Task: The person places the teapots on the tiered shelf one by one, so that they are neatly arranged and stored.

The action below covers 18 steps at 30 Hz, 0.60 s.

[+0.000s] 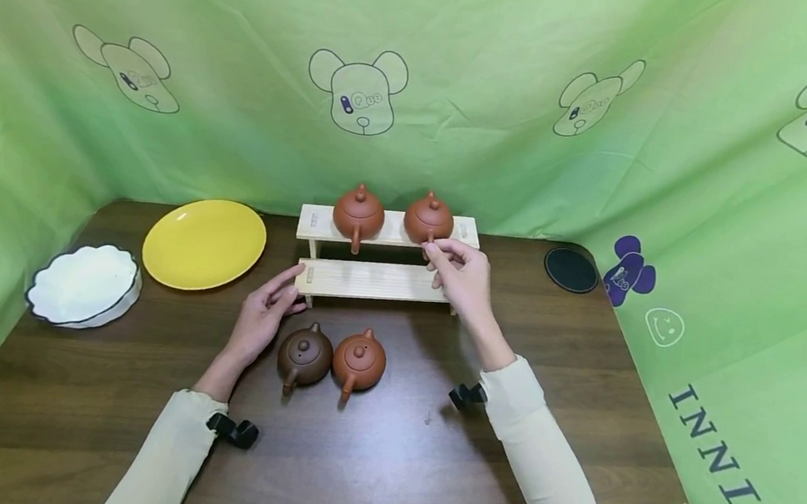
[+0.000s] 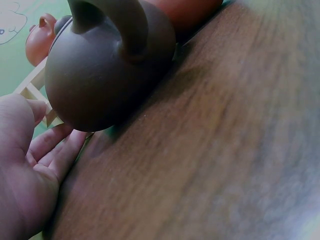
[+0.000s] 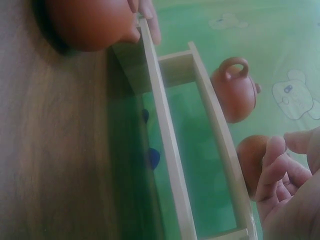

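On the upper tier of a light wooden two-tier stand [image 1: 377, 281] sit two reddish-brown teapots, the left one [image 1: 358, 214] and the right one [image 1: 428, 220]. My right hand [image 1: 466, 281] pinches the handle of the right teapot between thumb and fingers; in the right wrist view the fingers partly cover that pot [image 3: 251, 157]. At the left end of the lower tier, my left hand [image 1: 261, 320] touches the stand with its fingers extended. A dark brown teapot [image 1: 305, 353] and another reddish one [image 1: 360, 360] stand side by side on the table before the stand.
To the left lie a yellow oval plate [image 1: 204, 244] and a white dish with a scalloped dark rim [image 1: 85, 286]. A black round coaster [image 1: 571, 270] is at the back right. Green printed cloth [image 1: 469, 84] hangs behind and beside the wooden table [image 1: 375, 484].
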Each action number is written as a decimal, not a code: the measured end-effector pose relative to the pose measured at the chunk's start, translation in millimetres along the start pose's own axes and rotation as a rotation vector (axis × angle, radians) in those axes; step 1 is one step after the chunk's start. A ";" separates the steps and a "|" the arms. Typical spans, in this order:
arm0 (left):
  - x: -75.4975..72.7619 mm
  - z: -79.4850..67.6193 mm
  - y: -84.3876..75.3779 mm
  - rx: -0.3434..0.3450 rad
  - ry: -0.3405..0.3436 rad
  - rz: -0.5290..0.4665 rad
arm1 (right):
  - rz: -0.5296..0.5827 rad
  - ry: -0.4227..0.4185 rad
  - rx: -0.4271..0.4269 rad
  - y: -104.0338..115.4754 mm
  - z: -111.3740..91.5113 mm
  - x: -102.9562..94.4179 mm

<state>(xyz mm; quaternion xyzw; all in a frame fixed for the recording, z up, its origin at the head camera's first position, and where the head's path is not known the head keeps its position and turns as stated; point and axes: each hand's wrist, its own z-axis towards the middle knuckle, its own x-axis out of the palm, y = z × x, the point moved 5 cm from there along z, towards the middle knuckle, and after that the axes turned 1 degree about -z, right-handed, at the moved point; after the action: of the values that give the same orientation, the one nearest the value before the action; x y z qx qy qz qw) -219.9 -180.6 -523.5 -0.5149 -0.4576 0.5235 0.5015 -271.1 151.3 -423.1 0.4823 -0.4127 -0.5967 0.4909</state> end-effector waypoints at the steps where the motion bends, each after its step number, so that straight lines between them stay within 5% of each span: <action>1: -0.1 -0.1 -0.3 0.001 0.000 0.000 | 0.001 -0.003 -0.002 0.5 -0.9 -0.6; 11: -0.2 -0.2 0.9 -0.002 0.000 -0.007 | -0.026 -0.028 -0.024 1.7 -10.9 -9.9; 18: 0.5 0.5 0.7 0.005 0.002 -0.023 | -0.058 -0.122 -0.066 -1.8 -18.8 -19.6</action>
<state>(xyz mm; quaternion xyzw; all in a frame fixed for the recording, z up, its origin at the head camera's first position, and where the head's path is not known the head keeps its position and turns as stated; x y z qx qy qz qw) -220.4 -180.1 -524.2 -0.5089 -0.4616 0.5184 0.5092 -252.0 170.6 -425.1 0.4402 -0.4078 -0.6522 0.4632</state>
